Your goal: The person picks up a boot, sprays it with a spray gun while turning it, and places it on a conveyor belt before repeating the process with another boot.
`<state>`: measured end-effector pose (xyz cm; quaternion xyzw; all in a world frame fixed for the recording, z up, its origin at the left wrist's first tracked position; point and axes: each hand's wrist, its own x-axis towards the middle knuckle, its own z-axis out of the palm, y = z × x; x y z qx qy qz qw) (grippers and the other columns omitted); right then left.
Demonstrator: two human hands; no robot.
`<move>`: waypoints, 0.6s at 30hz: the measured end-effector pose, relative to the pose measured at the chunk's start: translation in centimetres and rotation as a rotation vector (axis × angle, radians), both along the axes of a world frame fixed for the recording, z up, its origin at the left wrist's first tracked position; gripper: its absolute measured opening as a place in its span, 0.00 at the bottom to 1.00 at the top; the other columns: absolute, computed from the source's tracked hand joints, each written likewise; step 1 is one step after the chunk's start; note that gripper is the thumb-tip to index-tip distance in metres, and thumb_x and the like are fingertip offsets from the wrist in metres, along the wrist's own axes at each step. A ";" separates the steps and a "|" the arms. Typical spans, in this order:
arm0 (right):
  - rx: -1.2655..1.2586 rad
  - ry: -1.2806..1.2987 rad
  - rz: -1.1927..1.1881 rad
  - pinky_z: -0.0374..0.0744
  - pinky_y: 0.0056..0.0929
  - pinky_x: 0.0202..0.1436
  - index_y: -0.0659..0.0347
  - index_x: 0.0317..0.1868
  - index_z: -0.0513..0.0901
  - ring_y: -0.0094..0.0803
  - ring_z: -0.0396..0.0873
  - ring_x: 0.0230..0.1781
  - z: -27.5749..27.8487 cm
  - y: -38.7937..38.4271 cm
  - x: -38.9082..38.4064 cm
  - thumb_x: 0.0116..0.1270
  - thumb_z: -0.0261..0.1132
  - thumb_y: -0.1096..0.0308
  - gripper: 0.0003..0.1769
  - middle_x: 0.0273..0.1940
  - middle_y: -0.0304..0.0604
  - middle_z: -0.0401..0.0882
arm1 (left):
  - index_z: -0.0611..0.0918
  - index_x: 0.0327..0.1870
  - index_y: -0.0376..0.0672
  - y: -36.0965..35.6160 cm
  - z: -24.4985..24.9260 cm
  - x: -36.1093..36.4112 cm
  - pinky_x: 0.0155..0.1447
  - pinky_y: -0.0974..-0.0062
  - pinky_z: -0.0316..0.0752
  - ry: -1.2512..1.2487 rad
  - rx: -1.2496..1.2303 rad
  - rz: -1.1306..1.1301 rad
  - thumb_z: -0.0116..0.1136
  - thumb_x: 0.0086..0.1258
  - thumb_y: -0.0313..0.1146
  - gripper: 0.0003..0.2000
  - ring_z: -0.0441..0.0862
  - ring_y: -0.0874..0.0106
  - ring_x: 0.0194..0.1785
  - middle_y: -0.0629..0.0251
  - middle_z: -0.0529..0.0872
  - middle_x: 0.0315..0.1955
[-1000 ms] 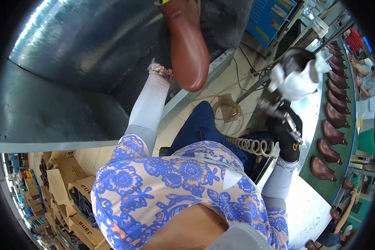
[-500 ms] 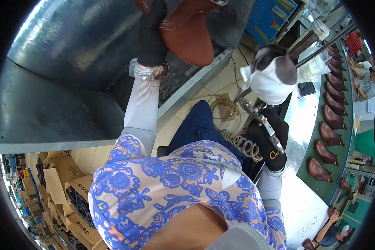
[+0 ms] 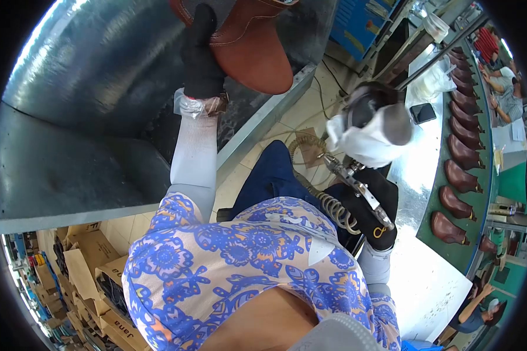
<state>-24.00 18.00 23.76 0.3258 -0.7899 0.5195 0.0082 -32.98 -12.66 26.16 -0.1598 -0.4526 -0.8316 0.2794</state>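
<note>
Head view, looking down. The only legible word we find is "Jana", printed on a cardboard carton [image 3: 118, 323] at lower left among a stack of similar boxes; a small yellow mark sits on the cuff of the right glove, but we cannot read it as writing. The boot [image 3: 257, 50] is at the top of the frame, held up inside the grey metal booth [image 3: 88, 88]. It is smooth reddish-brown leather with a rounded toe, a stitched seam across the upper and a slight sheen. The left hand [image 3: 200, 55], in a black glove over a pale sleeve, has its fingers clamped together on the boot's shaft. The right hand [image 3: 366, 207], also black-gloved, is closed around the grip of a spray gun [image 3: 357, 186] to the right of the boot and well apart from it. The gun's cup is wrapped in white cloth [image 3: 366, 140], and a coiled hose [image 3: 334, 209] trails from its base. Along the right edge, a row of brown boots [image 3: 458, 153] stands on a green conveyor, with other people seated beyond it.
</note>
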 end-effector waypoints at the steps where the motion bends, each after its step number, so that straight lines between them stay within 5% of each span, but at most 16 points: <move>1: -0.042 -0.037 -0.091 0.70 0.26 0.25 0.62 0.30 0.76 0.33 0.75 0.21 0.1 -0.1 0.4 0.45 0.71 0.72 0.12 0.23 0.42 0.74 | 0.65 0.60 0.34 0.2 -0.1 -0.1 0.60 0.65 0.66 0.001 0.008 -0.012 0.44 0.70 0.44 0.24 0.71 0.65 0.56 0.57 0.72 0.55; 3: -0.116 -0.115 -0.263 0.70 0.27 0.25 0.63 0.29 0.76 0.34 0.76 0.21 -0.2 0.0 0.9 0.44 0.70 0.73 0.12 0.24 0.43 0.75 | 0.65 0.60 0.35 0.8 -0.2 -0.5 0.60 0.65 0.66 0.006 0.022 -0.038 0.44 0.70 0.43 0.24 0.71 0.65 0.56 0.57 0.72 0.55; 8: -0.070 -0.104 -0.142 0.71 0.26 0.26 0.65 0.30 0.77 0.33 0.76 0.21 0.3 1.8 1.6 0.45 0.68 0.75 0.10 0.24 0.42 0.76 | 0.64 0.61 0.38 1.8 -1.5 -2.0 0.61 0.65 0.66 0.046 0.042 -0.017 0.44 0.70 0.45 0.24 0.71 0.64 0.56 0.58 0.72 0.56; 14: 0.028 -0.224 -0.403 0.73 0.24 0.28 0.65 0.33 0.78 0.30 0.77 0.23 0.8 3.5 2.9 0.45 0.68 0.76 0.12 0.25 0.43 0.78 | 0.64 0.61 0.37 4.0 -2.6 -4.1 0.61 0.65 0.65 0.035 0.144 -0.116 0.45 0.69 0.45 0.25 0.71 0.64 0.57 0.58 0.71 0.57; 16: -0.041 -0.164 -0.286 0.73 0.25 0.28 0.66 0.34 0.78 0.30 0.78 0.24 0.6 4.2 3.2 0.46 0.69 0.74 0.13 0.26 0.44 0.78 | 0.63 0.61 0.37 4.8 -2.7 -4.7 0.61 0.65 0.65 0.031 0.180 -0.174 0.45 0.69 0.44 0.25 0.71 0.64 0.57 0.58 0.71 0.57; 18: 0.150 -0.051 -0.455 0.73 0.25 0.29 0.65 0.35 0.79 0.30 0.79 0.25 1.1 4.1 3.6 0.46 0.69 0.74 0.13 0.26 0.44 0.79 | 0.64 0.60 0.37 5.7 -2.7 -4.9 0.61 0.65 0.65 0.051 0.128 -0.130 0.44 0.70 0.45 0.24 0.70 0.64 0.57 0.58 0.71 0.56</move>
